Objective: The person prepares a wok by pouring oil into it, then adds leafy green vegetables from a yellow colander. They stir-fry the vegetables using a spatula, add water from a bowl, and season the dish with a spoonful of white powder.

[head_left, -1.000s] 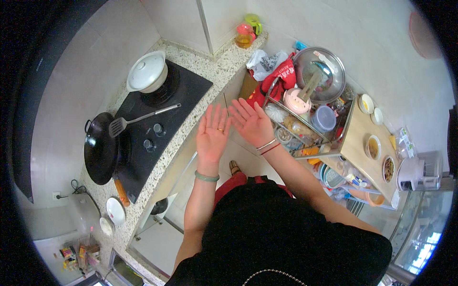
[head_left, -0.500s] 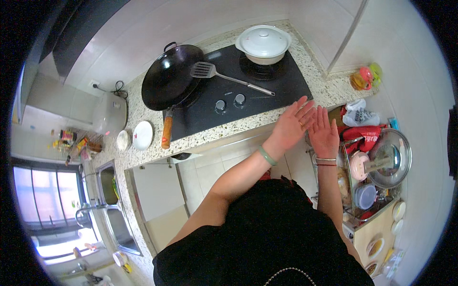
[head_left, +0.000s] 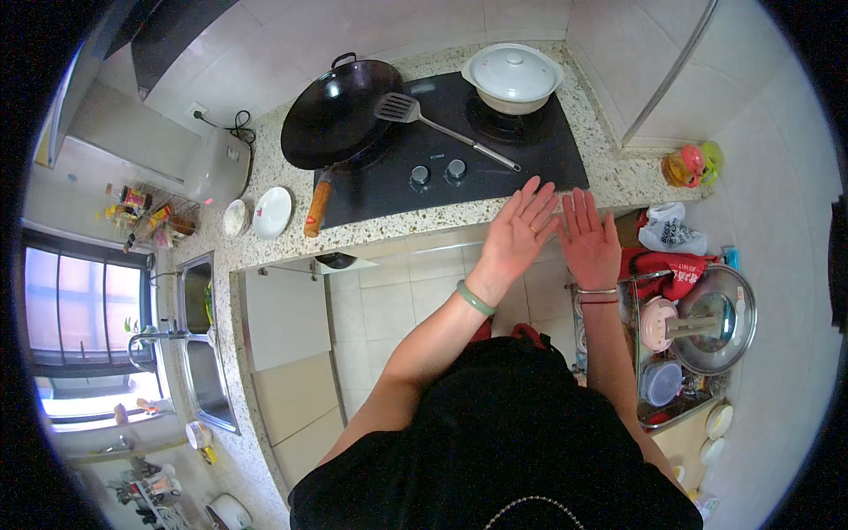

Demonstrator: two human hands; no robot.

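From the head camera, my two bare hands lift side by side before a kitchen counter (head_left: 415, 223), palms up and fingers straight, both grips apart and closed on nothing. My left hand (head_left: 514, 237), with one ring and one green bangle (head_left: 475, 299), reaches the counter's front edge; my right hand (head_left: 592, 247) is just beside it, with one pale bracelet and one red band at the wrist. Nearest my left fingertips, one slotted metal spatula (head_left: 468, 141) lies slantwise over one black cooktop (head_left: 548, 177), its handle end toward me. Its head meets the outline of one black wok (head_left: 340, 119), though from this angle I cannot tell whether the two touch. The cooktop also bears one lidded white casserole (head_left: 512, 78) at the back right and two round knobs (head_left: 456, 170) at the front. Left of the wok's single wooden handle (head_left: 318, 209) sit two white dishes (head_left: 272, 213). Two jugs (head_left: 687, 166), one red-topped, one green, share the counter's right end. Beside my right forearm, one metal rack (head_left: 638, 353) holds one pink container (head_left: 658, 324) and one tub with a bluish lid (head_left: 662, 383).
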